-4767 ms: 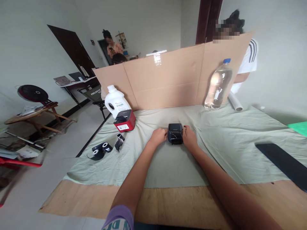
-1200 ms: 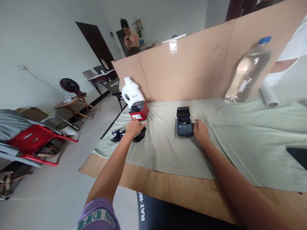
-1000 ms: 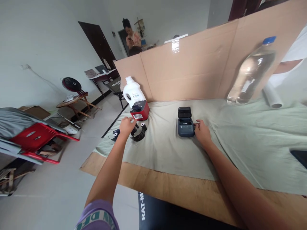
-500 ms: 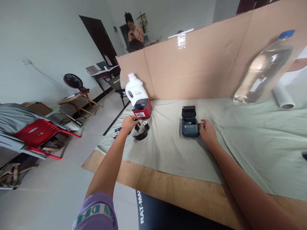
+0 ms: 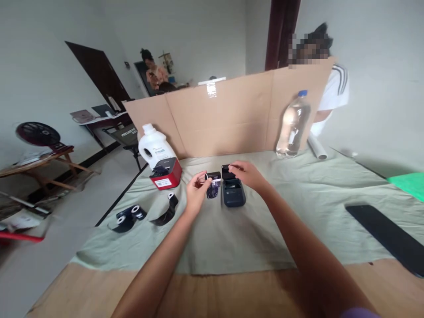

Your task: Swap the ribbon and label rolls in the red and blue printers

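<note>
A small dark label printer (image 5: 233,196) stands on the green cloth with its lid (image 5: 226,171) raised. At the printer's left side, my left hand (image 5: 196,190) is closed on a black ribbon roll (image 5: 213,189), whose glossy loose end hangs down. The fingers of my right hand (image 5: 244,171) are bent around the raised lid's right edge; their tips are partly hidden. Left of my left arm lie another unrolled black ribbon (image 5: 167,213) and a group of black ribbon rolls with white cores (image 5: 132,216).
A red and black box (image 5: 168,176) stands before a white jug (image 5: 155,143). A cardboard panel (image 5: 225,123) closes the back. To the right are a water bottle (image 5: 293,126), a grey tube (image 5: 317,148) and a black phone (image 5: 386,236). A person (image 5: 336,88) is behind the panel.
My left hand has brought a ribbon roll from the left to the printer. My right hand has gone from the printer's right side up to its lid. The view has turned right.
</note>
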Demonstrator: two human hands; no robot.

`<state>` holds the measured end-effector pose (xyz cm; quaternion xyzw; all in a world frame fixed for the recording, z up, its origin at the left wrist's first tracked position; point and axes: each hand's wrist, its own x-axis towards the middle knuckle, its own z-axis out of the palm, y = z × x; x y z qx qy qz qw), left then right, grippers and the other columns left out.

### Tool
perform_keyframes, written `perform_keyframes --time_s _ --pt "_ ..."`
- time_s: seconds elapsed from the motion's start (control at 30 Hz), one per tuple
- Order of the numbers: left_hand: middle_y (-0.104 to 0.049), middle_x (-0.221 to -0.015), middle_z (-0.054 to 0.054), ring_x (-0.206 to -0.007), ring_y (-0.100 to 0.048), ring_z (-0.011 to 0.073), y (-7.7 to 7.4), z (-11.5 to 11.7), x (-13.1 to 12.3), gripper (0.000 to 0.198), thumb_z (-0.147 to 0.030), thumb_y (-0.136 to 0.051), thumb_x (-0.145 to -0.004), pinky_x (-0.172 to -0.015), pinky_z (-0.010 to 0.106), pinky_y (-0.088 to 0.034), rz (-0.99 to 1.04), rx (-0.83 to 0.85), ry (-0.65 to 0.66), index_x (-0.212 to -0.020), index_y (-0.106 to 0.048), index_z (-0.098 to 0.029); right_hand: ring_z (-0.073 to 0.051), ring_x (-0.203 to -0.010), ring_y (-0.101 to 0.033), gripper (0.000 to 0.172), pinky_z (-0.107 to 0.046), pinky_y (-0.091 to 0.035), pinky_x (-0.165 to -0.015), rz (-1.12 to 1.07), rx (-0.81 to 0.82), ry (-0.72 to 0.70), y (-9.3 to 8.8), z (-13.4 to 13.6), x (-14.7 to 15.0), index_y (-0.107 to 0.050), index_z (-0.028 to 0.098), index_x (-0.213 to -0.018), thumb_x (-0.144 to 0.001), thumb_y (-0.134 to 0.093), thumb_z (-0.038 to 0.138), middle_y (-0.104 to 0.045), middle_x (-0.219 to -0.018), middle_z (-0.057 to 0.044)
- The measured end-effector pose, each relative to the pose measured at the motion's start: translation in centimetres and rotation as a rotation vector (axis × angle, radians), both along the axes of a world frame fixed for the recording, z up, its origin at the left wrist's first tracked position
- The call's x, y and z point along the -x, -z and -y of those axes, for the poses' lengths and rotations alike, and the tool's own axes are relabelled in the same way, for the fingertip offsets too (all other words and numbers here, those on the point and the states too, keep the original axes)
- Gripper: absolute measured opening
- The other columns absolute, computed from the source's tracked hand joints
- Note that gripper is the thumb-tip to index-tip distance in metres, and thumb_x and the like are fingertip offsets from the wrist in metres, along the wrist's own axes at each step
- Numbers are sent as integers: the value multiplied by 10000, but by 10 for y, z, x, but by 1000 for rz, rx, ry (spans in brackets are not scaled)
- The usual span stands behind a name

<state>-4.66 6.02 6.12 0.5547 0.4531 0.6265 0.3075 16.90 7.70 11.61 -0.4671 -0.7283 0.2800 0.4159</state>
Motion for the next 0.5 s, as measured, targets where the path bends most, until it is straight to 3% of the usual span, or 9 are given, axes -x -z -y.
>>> perform_keyframes --time_s 0.1,0.2,0.33,0.4,0.5 --pt "-706 -1001 62 -869 -648 181 8 -8 -24 550 -403 -736 -828 -815 332 -534 -347 -275 -100 -1326 -586 -223 -162 -727 -606 293 -250 -446 -624 2 138 -120 -13 -5 7 -704 180 -870 -862 -583 446 -685 -769 -13" --pt "-698 -1051 89 -964 -642 219 21 -8 -36 529 -386 -707 -872 -894 371 -527 -598 -386 -151 -1358 -569 -231 -140 -706 -584 298 -226 -410 -569 -38 289 -269 -2 -11 11 -721 175 -914 -832 -629 446 -693 -819 -20" --pt "-698 -1128 94 -1039 -633 229 43 -3 -40 514 -385 -672 -905 -950 382 -512 -678 -388 -94 -1381 -539 -242 -128 -648 -544 271 -229 -373 -514 -73 463 -308 20 -24 6 -722 174 -974 -755 -687 329 -689 -826 -21" --pt "-691 -1178 98 -1103 -612 238 51 -1 -38 514 -377 -661 -911 -992 402 -490 -679 -379 -65 -1385 -521 -237 -135 -655 -553 257 -236 -392 -547 -29 431 -272 25 -30 0 -724 166 -962 -719 -672 229 -677 -780 -10" --pt "-660 -1238 118 -1162 -585 253 54 2 -33 519 -376 -634 -913 -987 422 -487 -644 -343 -65 -1386 -489 -215 -163 -748 -613 370 -240 -442 -650 75 337 -248 26 -36 -9 -720 160 -1067 -711 -622 141 -698 -805 -9"
